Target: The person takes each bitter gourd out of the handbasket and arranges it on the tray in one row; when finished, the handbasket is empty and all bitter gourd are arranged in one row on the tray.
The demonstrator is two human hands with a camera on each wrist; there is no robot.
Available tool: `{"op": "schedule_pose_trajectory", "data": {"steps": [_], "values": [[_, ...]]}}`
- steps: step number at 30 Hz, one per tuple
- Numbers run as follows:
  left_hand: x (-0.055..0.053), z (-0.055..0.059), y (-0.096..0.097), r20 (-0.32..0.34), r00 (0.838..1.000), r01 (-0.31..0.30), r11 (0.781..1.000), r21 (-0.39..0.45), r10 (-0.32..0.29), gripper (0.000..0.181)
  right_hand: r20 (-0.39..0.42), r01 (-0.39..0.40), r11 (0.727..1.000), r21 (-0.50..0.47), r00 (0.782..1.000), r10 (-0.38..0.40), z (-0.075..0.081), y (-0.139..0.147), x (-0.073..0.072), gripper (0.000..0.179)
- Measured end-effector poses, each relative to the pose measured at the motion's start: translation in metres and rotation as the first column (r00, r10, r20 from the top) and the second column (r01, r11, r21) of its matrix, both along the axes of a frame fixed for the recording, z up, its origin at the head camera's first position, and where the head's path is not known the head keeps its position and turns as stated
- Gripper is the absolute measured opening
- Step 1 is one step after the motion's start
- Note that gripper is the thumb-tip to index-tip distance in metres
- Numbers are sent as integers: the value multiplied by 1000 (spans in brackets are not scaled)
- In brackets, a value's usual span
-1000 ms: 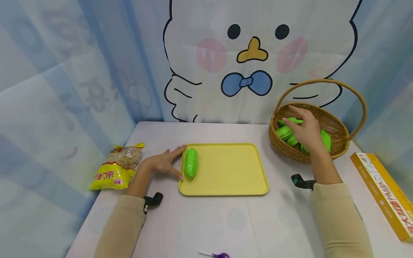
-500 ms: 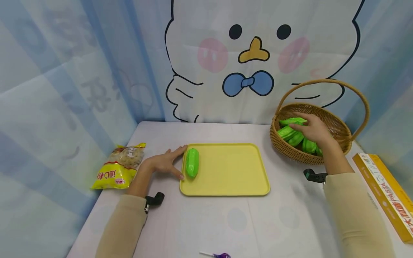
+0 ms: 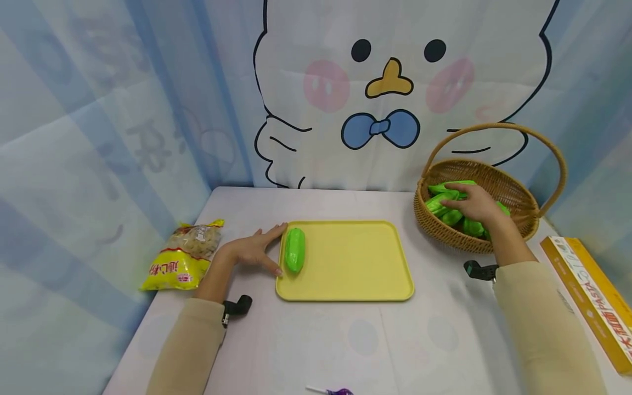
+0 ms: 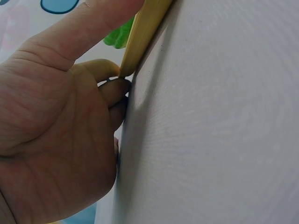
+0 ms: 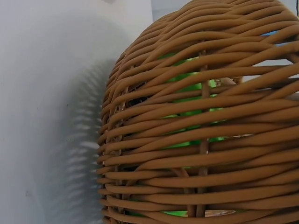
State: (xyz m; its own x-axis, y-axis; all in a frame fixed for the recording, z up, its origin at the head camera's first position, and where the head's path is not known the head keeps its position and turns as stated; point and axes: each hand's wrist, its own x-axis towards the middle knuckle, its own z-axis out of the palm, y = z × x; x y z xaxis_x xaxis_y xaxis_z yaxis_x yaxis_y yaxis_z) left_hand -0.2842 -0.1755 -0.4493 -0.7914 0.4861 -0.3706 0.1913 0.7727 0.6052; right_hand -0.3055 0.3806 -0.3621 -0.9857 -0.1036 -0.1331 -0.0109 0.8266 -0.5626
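Note:
A yellow tray (image 3: pixel 353 263) lies on the table. One elongated, glossy green toy vegetable (image 3: pixel 295 250) rests at its left end. My left hand (image 3: pixel 252 252) touches the tray's left edge, thumb and forefinger spread apart; the left wrist view shows its palm (image 4: pixel 51 135) beside the tray's rim (image 4: pixel 145 35). My right hand (image 3: pixel 476 204) is inside the wicker basket (image 3: pixel 446 233), over several green toy vegetables (image 3: pixel 439 203), thumb and forefinger apart. Basket weave (image 5: pixel 205 126) fills most of the right wrist view and hides that hand's fingertips.
A yellow snack bag (image 3: pixel 182 255) lies left of my left forearm. An orange pasta box (image 3: pixel 590 302) is at the right edge. A purple lollipop (image 3: pixel 338 391) sits at the front. The basket's tall handle (image 3: pixel 498 126) arches above the right hand; a printed curtain (image 3: pixel 326 148) stands behind.
My right hand has moved right and lower into the basket over the green toy vegetables. The left hand stays at the tray's edge; the tray's toy vegetable lies as before.

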Motion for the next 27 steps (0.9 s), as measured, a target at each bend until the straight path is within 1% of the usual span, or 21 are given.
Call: {"op": "schedule_pose_trajectory", "data": {"steps": [6,11,14,18,22,27], "values": [[1,0,0,1,1000,1,1000,-4,-1,136,49,-9,1000,24,999,8,0,1,-3,74],[0,-1,0,8,1000,-4,1000,-2,4,137,57,-4,1000,25,998,3,-1,0,-4,72],[0,-1,0,8,1000,-6,1000,-1,6,137,40,-3,1000,23,999,2,-2,-1,-3,70],[0,-2,0,4,1000,-4,1000,2,4,137,-11,-6,1000,7,1000,6,-2,-3,-2,62],[0,-2,0,3,1000,-6,1000,2,6,136,-55,13,999,-41,998,-16,-1,-6,0,55],[0,-1,0,9,1000,-11,1000,4,11,136,-86,40,995,-90,995,-48,1,-9,3,49]]}}
